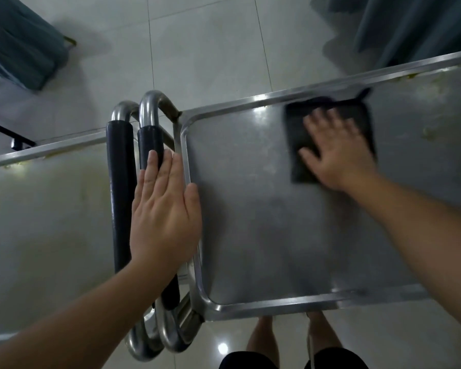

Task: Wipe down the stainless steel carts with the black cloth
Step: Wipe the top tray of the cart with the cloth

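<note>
Right hand (338, 153) lies flat with fingers spread, pressing the black cloth (298, 145) on the cart top (250, 222) near its far edge. Left hand (163, 206), fingers straight and together, rests on the black padded handle (148, 145) at the cart's left edge. A second cart (51, 222) stands just beside, with its own handle (120, 195) alongside.
</note>
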Tool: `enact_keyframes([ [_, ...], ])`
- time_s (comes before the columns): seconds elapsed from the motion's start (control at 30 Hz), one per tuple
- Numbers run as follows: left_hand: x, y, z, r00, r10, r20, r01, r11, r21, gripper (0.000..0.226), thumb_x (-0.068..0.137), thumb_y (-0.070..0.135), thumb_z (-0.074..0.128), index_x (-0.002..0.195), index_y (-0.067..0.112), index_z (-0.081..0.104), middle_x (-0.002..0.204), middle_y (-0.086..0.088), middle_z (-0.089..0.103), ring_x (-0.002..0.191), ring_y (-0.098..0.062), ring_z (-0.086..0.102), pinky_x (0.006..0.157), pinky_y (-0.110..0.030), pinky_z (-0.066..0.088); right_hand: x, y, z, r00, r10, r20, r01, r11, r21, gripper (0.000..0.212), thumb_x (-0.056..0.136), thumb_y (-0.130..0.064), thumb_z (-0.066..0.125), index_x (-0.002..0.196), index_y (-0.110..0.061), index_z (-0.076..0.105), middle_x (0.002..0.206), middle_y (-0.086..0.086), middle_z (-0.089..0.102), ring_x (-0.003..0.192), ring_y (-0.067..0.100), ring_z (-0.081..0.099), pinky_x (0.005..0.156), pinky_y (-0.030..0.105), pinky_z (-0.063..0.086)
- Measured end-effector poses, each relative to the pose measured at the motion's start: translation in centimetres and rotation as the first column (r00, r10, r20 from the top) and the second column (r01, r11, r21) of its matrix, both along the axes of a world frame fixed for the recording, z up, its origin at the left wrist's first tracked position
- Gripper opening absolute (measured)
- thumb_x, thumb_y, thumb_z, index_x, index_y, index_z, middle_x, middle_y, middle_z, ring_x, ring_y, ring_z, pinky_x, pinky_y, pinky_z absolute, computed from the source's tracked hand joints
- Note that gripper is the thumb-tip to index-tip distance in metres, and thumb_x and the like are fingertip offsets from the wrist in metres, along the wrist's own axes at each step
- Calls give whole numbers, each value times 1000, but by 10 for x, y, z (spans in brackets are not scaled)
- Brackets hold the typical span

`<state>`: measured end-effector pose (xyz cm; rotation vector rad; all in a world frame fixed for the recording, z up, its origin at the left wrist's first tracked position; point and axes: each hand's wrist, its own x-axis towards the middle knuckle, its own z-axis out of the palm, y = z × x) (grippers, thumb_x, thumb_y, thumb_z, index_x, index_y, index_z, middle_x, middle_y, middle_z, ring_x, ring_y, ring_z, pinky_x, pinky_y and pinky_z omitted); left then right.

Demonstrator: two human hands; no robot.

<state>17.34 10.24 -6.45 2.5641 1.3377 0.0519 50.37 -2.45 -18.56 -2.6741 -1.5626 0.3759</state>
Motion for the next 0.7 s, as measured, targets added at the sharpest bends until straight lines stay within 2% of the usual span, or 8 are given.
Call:
enact_keyframes([
  [0.07, 0, -1, 1, 1000, 0, 2, 0, 1000, -4, 66, 112, 48, 17, 169, 16, 20, 178, 6, 10, 160, 0, -14, 130, -28, -10, 34, -8, 1, 949, -315, 31, 315, 949, -5, 81, 97, -63, 25, 166, -21, 15, 174, 5, 11, 159, 31, 9, 127, 53, 9],
  [0.17, 0, -1, 2, 1000, 0, -7, 0, 1000, -10, 66, 112, 47, 16, 169, 15, 19, 178, 6, 9, 160, 0, -15, 130, -30, -9, 48, 16, 4, 728, -685, -2, 685, 728, -40, 83, 97, -62, 19, 167, -19, 8, 174, 5, 3, 160, 32, 0, 128, 55, 3],
  [0.23, 0, -1, 3, 1000, -1, -8, 1, 1000, -15, 66, 112, 47, 16, 169, 16, 19, 178, 6, 9, 160, -1, -15, 130, -30, -10, 35, 46, 7, 647, -762, -36, 761, 648, -44, 83, 98, -60, 18, 167, -17, 5, 174, 5, 0, 160, 33, -3, 127, 55, 0],
  [0.3, 0, -1, 3, 1000, 2, -5, -2, 1000, -25, 66, 111, 48, 16, 170, 16, 19, 178, 7, 8, 160, -1, -15, 130, -29, -11, 4, 79, 7, 670, -739, -67, 739, 673, -23, 82, 99, -57, 23, 166, -13, 7, 174, 6, 2, 160, 34, -2, 127, 57, 1],
  [0.43, -1, -1, 5, 1000, 4, 7, -3, 1000, -30, 66, 111, 48, 16, 169, 16, 20, 178, 6, 9, 160, -2, -14, 130, -30, -10, -87, 129, 10, 830, -550, -96, 552, 834, -2, 82, 100, -57, 26, 165, -10, 12, 174, 9, 6, 160, 34, 1, 127, 56, 2],
  [0.57, -1, 0, 6, 1000, -2, 14, 2, 1000, -29, 65, 112, 45, 19, 169, 14, 21, 177, 5, 11, 161, -2, -13, 131, -32, -8, -163, 155, 11, 987, -113, -114, 117, 993, 34, 76, 102, -56, 25, 166, -17, 11, 174, 3, 5, 160, 29, -3, 127, 52, -3],
  [0.63, 0, -1, 6, 1000, -5, 14, 5, 1000, -15, 65, 111, 44, 20, 168, 13, 24, 177, 3, 15, 161, -3, -12, 131, -31, -8, -180, 165, 13, 968, 213, -134, -207, 977, 55, 72, 104, -57, 20, 166, -23, 9, 175, -4, 3, 160, 22, -5, 128, 49, -5],
  [0.7, 1, 0, 7, 1000, -4, 5, 4, 1000, -8, 66, 111, 44, 20, 168, 12, 25, 177, 2, 16, 161, -4, -12, 131, -31, -9, -172, 173, 14, 881, 455, -129, -452, 890, 53, 71, 104, -60, 15, 167, -28, 3, 174, -8, -1, 160, 18, -6, 129, 47, -5],
])
